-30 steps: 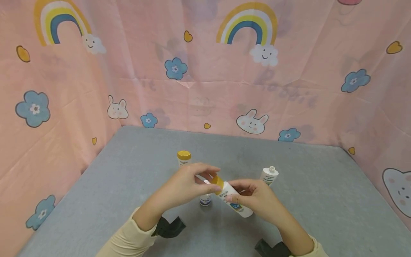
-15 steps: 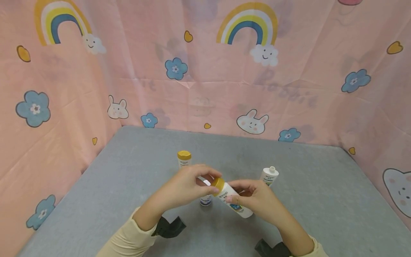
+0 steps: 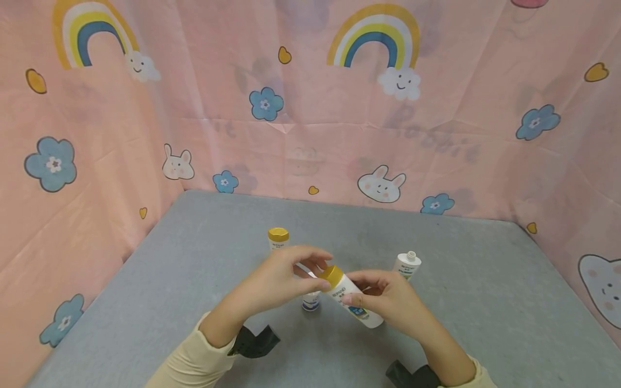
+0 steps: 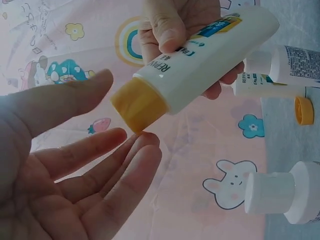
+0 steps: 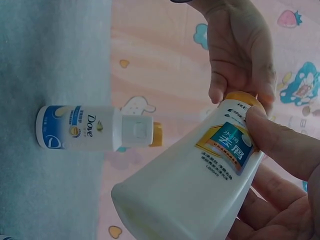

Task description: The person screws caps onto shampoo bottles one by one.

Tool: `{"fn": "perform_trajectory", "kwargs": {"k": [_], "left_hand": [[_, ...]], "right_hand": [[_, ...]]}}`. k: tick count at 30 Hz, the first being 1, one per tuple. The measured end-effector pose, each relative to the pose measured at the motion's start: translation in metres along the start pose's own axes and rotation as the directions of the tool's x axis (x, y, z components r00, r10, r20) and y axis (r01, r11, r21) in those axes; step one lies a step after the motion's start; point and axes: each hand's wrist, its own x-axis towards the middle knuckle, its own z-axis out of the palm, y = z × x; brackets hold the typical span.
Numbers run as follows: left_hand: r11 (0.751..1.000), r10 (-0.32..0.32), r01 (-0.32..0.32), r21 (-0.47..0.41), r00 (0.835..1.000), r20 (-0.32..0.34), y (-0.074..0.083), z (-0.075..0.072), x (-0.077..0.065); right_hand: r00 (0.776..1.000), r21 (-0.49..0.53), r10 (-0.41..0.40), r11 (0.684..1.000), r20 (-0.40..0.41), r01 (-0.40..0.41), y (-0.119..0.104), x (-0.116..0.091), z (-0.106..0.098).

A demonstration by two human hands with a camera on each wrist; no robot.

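Observation:
My right hand (image 3: 385,296) grips a white shampoo bottle (image 3: 362,313) with a yellow cap (image 3: 333,276), tilted with its cap up and to the left. In the right wrist view its label (image 5: 228,145) shows, with the thumb pressed near the shoulder. My left hand (image 3: 286,277) is around the cap, fingers spread. In the left wrist view, the thumb (image 4: 95,90) stands apart from the cap and the fingertips (image 4: 145,140) are right at its lower edge. A small Dove bottle (image 5: 95,128) stands just beyond, partly hidden behind the left hand in the head view.
Behind the left hand stands another yellow-capped bottle (image 3: 278,240). An uncapped white bottle (image 3: 406,264) is beyond the right hand. A loose yellow cap (image 4: 304,111) and further white bottles (image 4: 305,65) show in the left wrist view. Pink patterned cloth (image 3: 310,151) surrounds the grey table (image 3: 204,237).
My left fingers dipped around the yellow cap, then lifted and spread, so more of the cap shows. The right hand keeps its grip on the shampoo bottle, nearly still.

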Motion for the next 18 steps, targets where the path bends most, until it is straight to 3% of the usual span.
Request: {"fn": "perform_trajectory", "kwargs": {"k": [4,18], "left_hand": [[1.000,-0.023,0.024,0.020,1.000,-0.007,-0.0011,0.0009,0.0011],[0.998,0.042,-0.043,0.052,0.999,0.017,0.0019,-0.0007,0.0000]], "right_hand": [[1.000,0.004,0.013,1.000,-0.001,-0.013,-0.0004,-0.0002,-0.0001],[1.000,0.006,0.011,1.000,0.005,-0.012,0.0002,-0.0007,-0.0009]]}}
